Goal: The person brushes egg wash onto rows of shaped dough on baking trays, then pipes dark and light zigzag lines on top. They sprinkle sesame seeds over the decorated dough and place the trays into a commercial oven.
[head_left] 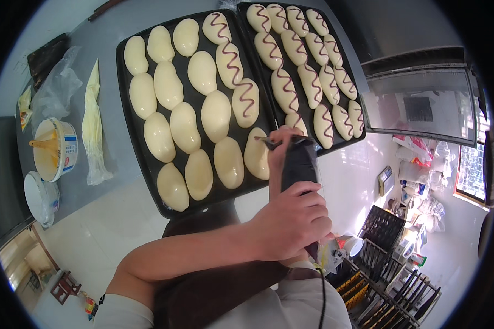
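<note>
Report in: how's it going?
Left hand gripping dark piping bag; right hand forward on it. Left tray: three buns striped, most plain. No obstruction visible.

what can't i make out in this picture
- Right forearm: head view, mostly hidden behind the left hand and dark piping bag.
- Striped bun at the right tray's near left corner: head view, lower end covered by the right hand.
- White shirt: head view, cut off by the lower edge.
- Bagged goods at right: head view, too small.
</note>
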Action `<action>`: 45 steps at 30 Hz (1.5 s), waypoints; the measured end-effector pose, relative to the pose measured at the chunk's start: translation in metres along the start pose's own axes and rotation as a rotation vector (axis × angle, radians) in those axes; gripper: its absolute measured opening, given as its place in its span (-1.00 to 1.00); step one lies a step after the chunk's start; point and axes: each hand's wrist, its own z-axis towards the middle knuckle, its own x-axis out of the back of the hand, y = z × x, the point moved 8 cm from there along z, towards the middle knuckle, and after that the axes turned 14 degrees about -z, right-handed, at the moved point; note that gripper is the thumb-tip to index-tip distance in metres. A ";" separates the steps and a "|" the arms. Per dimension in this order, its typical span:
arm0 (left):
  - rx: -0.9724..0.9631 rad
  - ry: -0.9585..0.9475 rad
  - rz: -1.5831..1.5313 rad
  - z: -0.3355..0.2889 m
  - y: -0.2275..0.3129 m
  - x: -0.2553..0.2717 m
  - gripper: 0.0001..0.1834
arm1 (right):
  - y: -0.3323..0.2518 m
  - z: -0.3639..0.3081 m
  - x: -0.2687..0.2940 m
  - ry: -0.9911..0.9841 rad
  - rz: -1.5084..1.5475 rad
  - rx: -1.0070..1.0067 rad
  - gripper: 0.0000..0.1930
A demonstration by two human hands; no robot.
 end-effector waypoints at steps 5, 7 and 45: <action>0.000 -0.064 -0.055 -0.012 0.017 -0.020 -0.71 | -0.022 -0.028 0.014 -0.101 -0.265 0.162 -0.77; 0.008 -0.056 -0.066 -0.016 0.021 -0.024 -0.72 | -0.028 -0.038 0.026 -0.002 -0.390 0.186 -0.75; 0.007 0.368 0.373 0.089 -0.103 0.315 -0.81 | -0.047 0.323 -0.311 0.015 0.113 -0.059 -0.59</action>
